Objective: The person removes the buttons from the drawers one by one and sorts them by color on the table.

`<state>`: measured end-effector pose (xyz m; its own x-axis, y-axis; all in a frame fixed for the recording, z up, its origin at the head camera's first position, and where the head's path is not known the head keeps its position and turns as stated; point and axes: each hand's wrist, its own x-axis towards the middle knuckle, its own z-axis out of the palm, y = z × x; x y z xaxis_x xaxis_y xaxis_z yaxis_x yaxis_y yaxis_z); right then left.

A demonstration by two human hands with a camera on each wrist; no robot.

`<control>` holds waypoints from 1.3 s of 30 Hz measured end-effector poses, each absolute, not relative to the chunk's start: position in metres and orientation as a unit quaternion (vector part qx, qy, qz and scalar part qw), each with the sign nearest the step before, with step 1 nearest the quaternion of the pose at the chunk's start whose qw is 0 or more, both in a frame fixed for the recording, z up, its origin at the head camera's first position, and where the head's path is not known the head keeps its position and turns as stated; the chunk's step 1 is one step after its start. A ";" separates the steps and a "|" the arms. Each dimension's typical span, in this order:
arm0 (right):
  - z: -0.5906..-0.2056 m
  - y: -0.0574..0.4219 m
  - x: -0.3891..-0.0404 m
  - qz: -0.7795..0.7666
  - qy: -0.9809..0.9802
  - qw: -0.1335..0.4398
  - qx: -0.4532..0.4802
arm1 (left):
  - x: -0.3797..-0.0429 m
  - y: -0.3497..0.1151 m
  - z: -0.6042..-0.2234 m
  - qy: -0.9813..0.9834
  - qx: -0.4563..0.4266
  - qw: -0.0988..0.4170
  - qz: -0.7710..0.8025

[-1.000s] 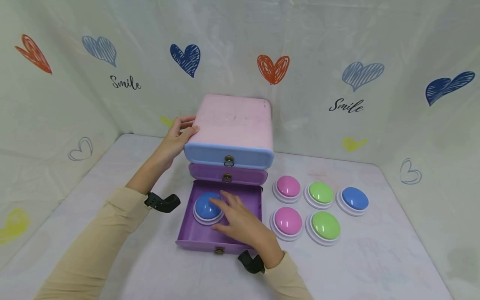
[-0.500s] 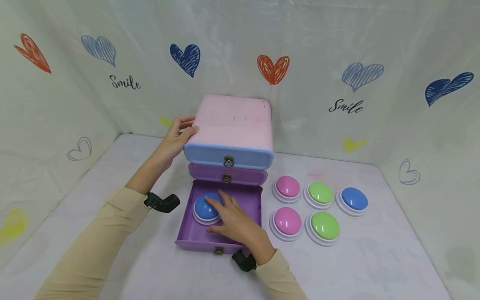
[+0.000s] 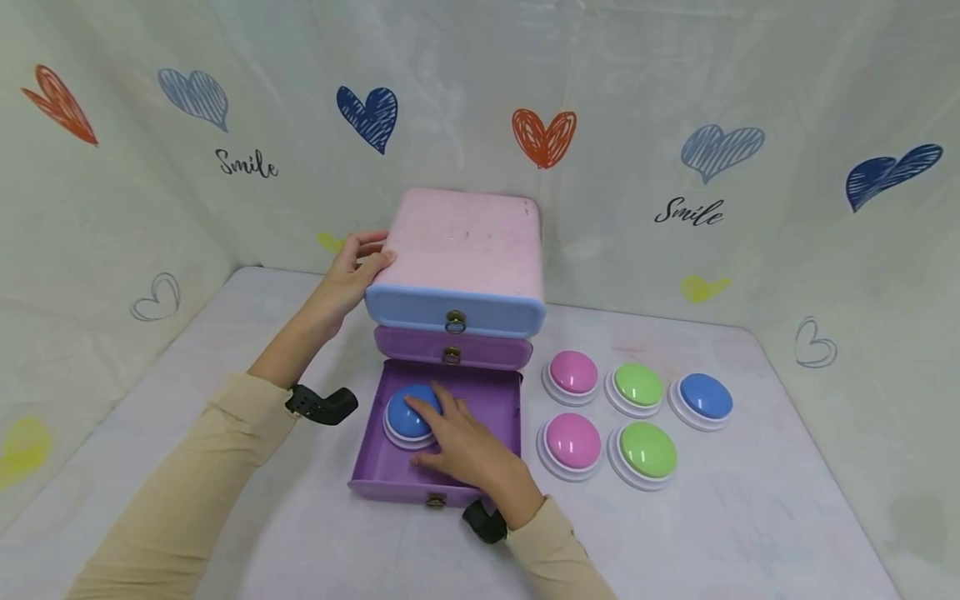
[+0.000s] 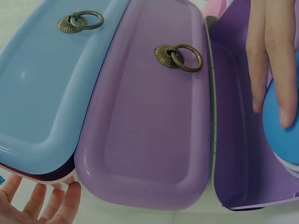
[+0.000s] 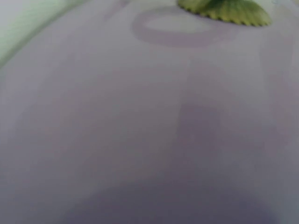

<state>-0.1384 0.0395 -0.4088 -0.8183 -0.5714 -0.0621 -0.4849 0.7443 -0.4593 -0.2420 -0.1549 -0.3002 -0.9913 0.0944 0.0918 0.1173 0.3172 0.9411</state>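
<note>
On the table stands a small cabinet (image 3: 465, 237) with a pink top and a blue upper drawer front (image 3: 420, 307). My left hand (image 3: 345, 283) rests at its left edge, thumb over the top, fingertips against the side (image 4: 44, 207). Below, a purple drawer (image 3: 491, 392) is pulled out, holding a blue dome push button (image 3: 408, 412) with a white base. My right hand (image 3: 472, 450) reaches over the drawer's front wall, its fairly straight fingers on the dome (image 4: 280, 135) and its thumb low beside the base. The right wrist view shows only a blurred lilac drawer front (image 5: 140, 116).
Right of the drawer sit two pink buttons (image 3: 573, 372) (image 3: 573, 442), two green buttons (image 3: 638, 384) (image 3: 648, 450) and another blue button (image 3: 706, 396). Between the blue and open drawers is a purple drawer front (image 3: 412, 346) with a brass ring pull (image 4: 187, 58).
My right hand has shifted a little left, bringing its fingers onto the blue button in the drawer. The left hand keeps its place on the cabinet, and the buttons stay put.
</note>
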 end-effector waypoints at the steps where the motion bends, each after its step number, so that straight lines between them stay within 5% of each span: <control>1: -0.409 0.039 -0.139 -0.216 0.928 0.102 -0.284 | -0.242 -0.155 -0.300 -0.812 -0.065 0.010 -0.580; 39: -0.408 0.039 -0.140 -0.187 0.930 0.016 -0.316 | -0.244 -0.154 -0.301 -0.813 -0.067 0.016 -0.578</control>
<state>-0.1396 0.0387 -0.4084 -0.8004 -0.5931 0.0875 -0.5809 0.7312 -0.3577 -0.2436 -0.1537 -0.3007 -0.9904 0.0908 0.1041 0.1281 0.3235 0.9375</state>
